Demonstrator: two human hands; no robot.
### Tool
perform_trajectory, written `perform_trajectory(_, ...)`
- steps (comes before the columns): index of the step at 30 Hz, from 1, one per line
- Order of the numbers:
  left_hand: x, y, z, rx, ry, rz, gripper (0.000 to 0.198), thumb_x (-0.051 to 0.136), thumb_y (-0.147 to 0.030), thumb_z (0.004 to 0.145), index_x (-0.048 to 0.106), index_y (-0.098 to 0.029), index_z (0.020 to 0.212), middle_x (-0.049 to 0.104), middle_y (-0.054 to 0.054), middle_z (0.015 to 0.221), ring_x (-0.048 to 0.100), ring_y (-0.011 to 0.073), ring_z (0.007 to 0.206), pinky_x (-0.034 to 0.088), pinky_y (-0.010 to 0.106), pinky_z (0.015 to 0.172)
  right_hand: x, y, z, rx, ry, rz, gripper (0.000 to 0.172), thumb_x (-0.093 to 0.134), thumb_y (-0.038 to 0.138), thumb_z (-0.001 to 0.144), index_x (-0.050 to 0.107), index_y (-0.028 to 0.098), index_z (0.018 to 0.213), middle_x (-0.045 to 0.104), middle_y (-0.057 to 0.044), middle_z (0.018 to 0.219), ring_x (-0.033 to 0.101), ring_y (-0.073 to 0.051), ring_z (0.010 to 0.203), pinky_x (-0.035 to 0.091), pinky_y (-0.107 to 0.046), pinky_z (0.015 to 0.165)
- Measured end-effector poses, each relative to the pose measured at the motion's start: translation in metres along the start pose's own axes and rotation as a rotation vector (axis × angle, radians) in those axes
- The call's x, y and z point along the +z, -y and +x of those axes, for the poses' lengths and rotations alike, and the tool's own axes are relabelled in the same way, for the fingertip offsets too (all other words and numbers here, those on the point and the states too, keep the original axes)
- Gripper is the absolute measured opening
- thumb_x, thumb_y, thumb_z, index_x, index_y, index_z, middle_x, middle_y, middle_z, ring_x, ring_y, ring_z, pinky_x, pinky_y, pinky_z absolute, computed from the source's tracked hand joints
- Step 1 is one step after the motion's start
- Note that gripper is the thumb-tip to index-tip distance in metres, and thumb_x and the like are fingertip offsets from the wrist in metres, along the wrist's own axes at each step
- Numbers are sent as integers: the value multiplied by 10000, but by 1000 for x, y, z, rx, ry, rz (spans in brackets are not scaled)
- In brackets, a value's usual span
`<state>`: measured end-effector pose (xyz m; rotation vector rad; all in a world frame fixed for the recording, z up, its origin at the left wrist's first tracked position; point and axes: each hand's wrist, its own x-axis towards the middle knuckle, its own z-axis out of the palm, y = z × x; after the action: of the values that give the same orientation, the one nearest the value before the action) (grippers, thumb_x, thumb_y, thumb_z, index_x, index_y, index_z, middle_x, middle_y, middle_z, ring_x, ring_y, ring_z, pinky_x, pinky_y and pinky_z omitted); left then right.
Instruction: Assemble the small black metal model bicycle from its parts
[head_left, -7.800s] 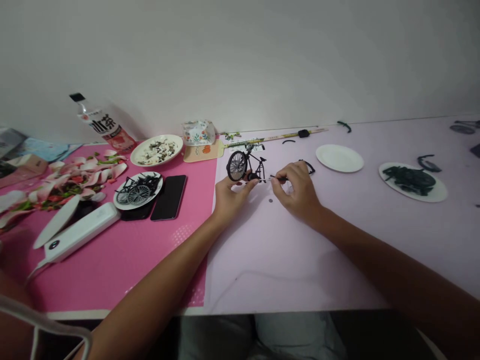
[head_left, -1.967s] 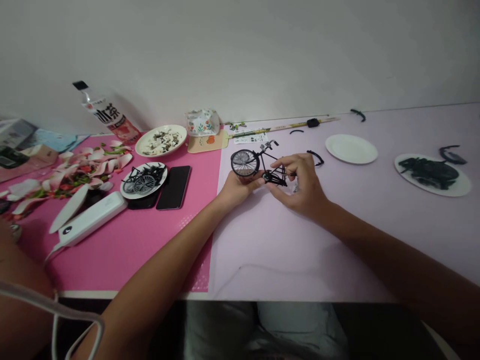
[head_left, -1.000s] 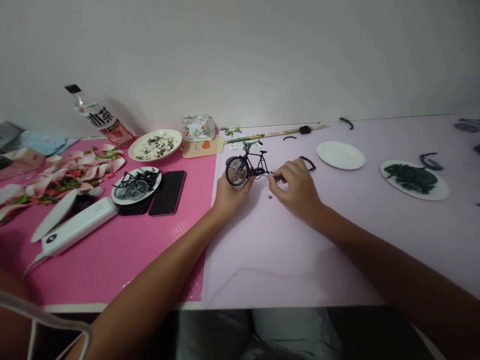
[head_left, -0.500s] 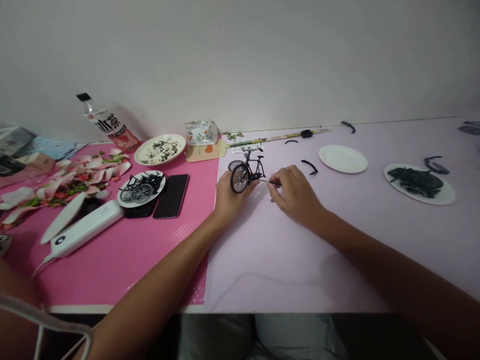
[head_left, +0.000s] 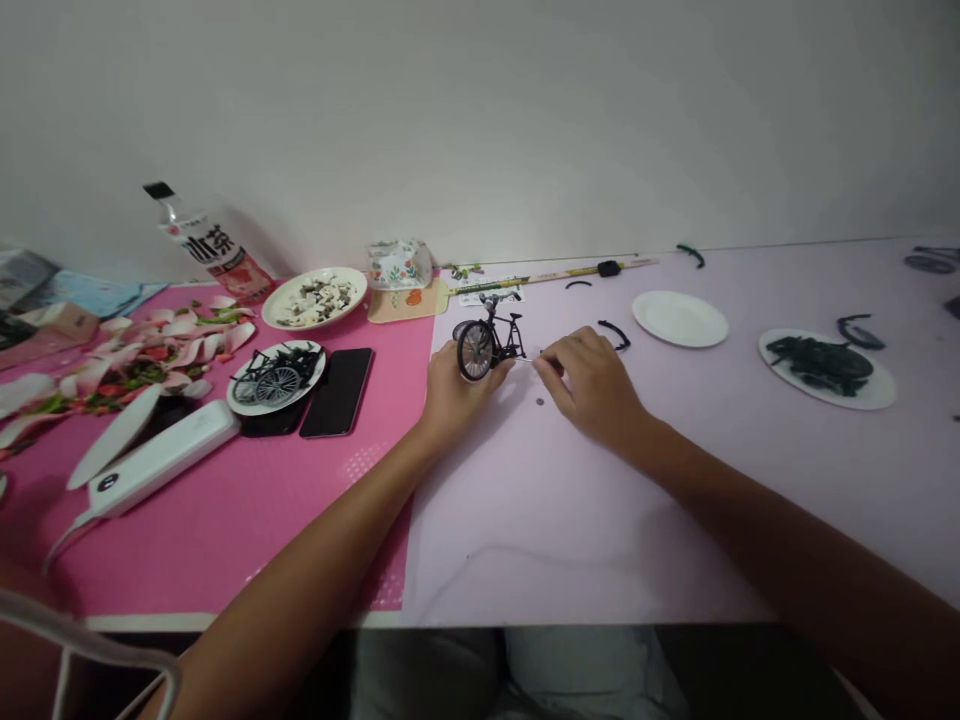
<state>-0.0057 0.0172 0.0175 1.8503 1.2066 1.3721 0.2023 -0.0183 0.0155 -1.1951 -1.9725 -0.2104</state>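
Note:
A small black model bicycle (head_left: pixel 490 336) stands upright on the pale pink table (head_left: pixel 570 500), only its front wheel fitted. My left hand (head_left: pixel 452 384) is closed around that wheel and the frame's base, steadying it. My right hand (head_left: pixel 587 379) sits just to the right, fingers pinched on a thin screwdriver whose tip points at the rear of the frame. A tiny dark screw (head_left: pixel 540 402) lies on the table between my hands.
Left on the pink mat (head_left: pixel 225 500): a black phone (head_left: pixel 337 392), a plate of bicycle parts (head_left: pixel 276 377), a white device (head_left: pixel 154 463), a dish of scraps (head_left: pixel 314 297), a bottle (head_left: pixel 211 247), petals. Right: an empty white plate (head_left: pixel 679 318), a plate of dark parts (head_left: pixel 825 365), a curved black piece (head_left: pixel 615 332).
The bicycle was turned and tilted between my hands two seconds ago; now it stands upright, angled more end-on. My right hand has shifted slightly, still pinching the tool at the frame.

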Motion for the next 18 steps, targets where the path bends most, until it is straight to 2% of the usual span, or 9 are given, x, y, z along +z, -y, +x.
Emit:
perform_trajectory(3, 2, -3, 1, -93, -26, -123, 279, 879, -368, 779, 761, -163, 927, 808, 103, 1002, 748, 269, 957, 595, 396, 916, -2, -4, 2, 171, -47, 157, 332, 457, 369, 1107, 530, 253, 805, 635, -52, 770, 567, -250, 830, 455, -417, 784)
perform_trajectory(6, 2, -3, 3, -206, -13, -232, 308, 909, -348, 720, 758, -160, 910, 812, 116, 1041, 749, 277, 1007, 598, 407, 951, 4, -11, 2, 463, -58, 431, 409, 465, 559, 1094, 498, 261, 815, 644, -31, 791, 603, -222, 806, 492, -386, 750)
perform_trajectory(9, 2, -1, 5, -275, 73, -315, 358, 931, -385, 690, 756, -162, 908, 808, 127, 1063, 742, 284, 1006, 589, 436, 960, 13, -15, 4, 684, -58, 811, 558, 703, 737, 897, 402, 271, 835, 702, -17, 888, 683, -204, 856, 534, -344, 723)
perform_trajectory(12, 1, -2, 6, -283, 149, -395, 371, 928, -398, 688, 761, -162, 922, 805, 128, 1092, 729, 292, 1036, 578, 444, 969, 16, -13, 6, 754, -22, 1062, 683, 891, 685, 726, 357, 271, 822, 700, -6, 892, 733, -229, 997, 568, -324, 745)
perform_trajectory(15, 0, -3, 6, -298, 215, -452, 372, 926, -371, 691, 788, -154, 959, 804, 129, 1110, 716, 293, 1061, 560, 450, 999, 14, -9, 7, 787, -28, 1177, 710, 973, 589, 663, 361, 269, 823, 649, 32, 814, 747, -231, 1029, 568, -300, 729)
perform_trajectory(18, 2, -1, 6, -314, 226, -513, 359, 939, -354, 688, 791, -162, 953, 804, 107, 1077, 710, 280, 1055, 537, 450, 1034, 13, -7, 7, 809, -38, 1260, 728, 1006, 543, 630, 358, 269, 817, 596, 60, 761, 747, -215, 1018, 570, -289, 738)
